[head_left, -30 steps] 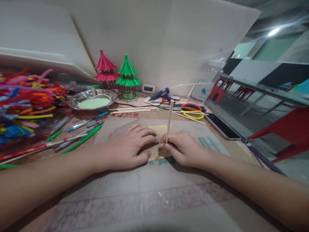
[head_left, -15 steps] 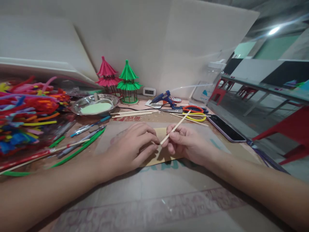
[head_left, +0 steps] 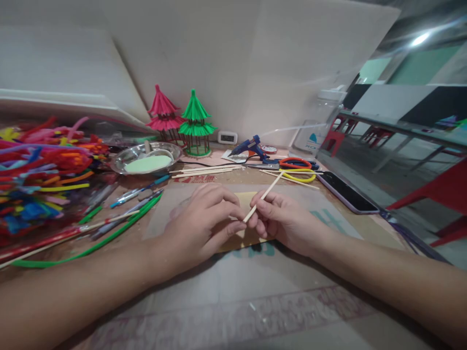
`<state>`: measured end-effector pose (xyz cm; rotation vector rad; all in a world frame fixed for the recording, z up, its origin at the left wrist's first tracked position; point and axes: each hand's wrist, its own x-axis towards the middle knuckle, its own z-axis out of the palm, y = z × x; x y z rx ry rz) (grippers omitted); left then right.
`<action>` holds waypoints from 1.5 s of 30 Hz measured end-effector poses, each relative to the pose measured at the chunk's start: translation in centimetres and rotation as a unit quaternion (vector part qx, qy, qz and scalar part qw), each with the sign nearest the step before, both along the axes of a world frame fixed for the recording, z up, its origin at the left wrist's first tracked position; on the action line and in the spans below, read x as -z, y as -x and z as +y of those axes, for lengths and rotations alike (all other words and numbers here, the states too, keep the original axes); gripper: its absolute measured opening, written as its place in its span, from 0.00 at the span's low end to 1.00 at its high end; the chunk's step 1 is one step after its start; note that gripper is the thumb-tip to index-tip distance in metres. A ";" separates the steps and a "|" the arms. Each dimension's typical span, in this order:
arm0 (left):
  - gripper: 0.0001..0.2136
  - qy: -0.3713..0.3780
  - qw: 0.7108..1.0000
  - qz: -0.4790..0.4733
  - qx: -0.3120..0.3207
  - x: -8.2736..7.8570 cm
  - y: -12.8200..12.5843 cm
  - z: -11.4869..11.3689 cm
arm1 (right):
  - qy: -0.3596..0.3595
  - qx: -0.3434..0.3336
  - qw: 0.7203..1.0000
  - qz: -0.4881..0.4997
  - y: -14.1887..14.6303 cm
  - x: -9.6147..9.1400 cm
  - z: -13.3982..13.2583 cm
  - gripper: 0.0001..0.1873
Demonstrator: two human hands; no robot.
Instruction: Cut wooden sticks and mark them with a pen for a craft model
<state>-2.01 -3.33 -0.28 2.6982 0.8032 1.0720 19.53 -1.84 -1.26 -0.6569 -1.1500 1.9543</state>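
Observation:
My right hand [head_left: 279, 214] pinches a thin, pale wooden stick [head_left: 268, 191] between thumb and fingers, tilted with its upper end away to the right. At the stick's lower end are the bent thumb and forefinger of my left hand [head_left: 215, 216], closed in against the tip. Whether they press on it firmly is hard to tell. Beneath both hands lies a yellowish sheet or board [head_left: 245, 198], partly hidden by them, on a translucent printed mat [head_left: 219, 296].
Behind the hands lie loose wooden sticks [head_left: 204, 171], scissors [head_left: 295, 164], a blue glue gun [head_left: 251, 146] and a phone [head_left: 348, 193]. Pink [head_left: 164, 109] and green [head_left: 197, 116] model pavilions stand beside a metal bowl [head_left: 118, 165]. Colourful pipe cleaners [head_left: 47, 170] fill the left.
My left fingertips have moved in to the stick's lower end, and the thumb has come up. The stick is still in my right hand. The view has shifted slightly.

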 end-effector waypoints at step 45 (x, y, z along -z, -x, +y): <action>0.12 -0.019 0.938 0.182 -0.294 -0.6 3.7 4.5 | -0.126 0.233 0.952 -0.156 -2.6 1.4 4.4 0.19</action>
